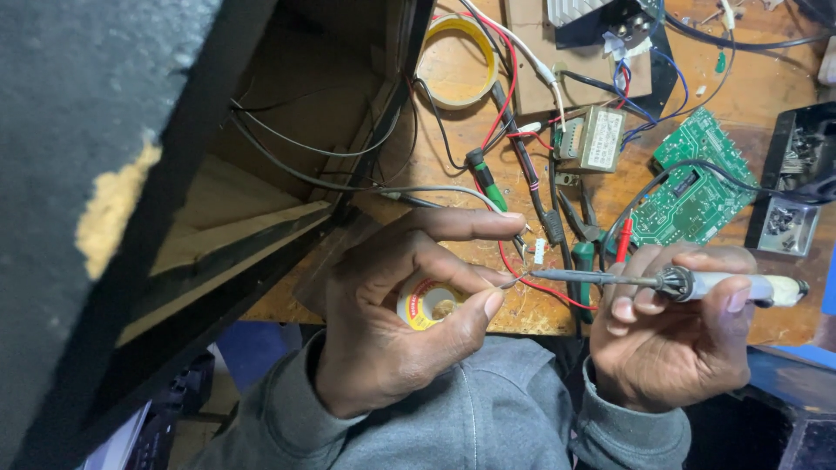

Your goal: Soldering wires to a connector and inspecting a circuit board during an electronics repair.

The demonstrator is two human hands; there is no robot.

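My left hand (pixel 396 326) is curled around a small round tin (pixel 428 303), yellow with a red ring, thumb and forefinger pinched together at about 3 o'clock of it. My right hand (pixel 670 335) grips a soldering iron (pixel 697 283) by its pale handle, the tip pointing toward 9 o'clock and meeting those pinched fingertips. At 12 o'clock from the iron lies a green circuit board (pixel 697 178), with a small transformer (pixel 592 137) at 10 o'clock. A roll of tape (pixel 457 61) sits at 12 o'clock of my left hand.
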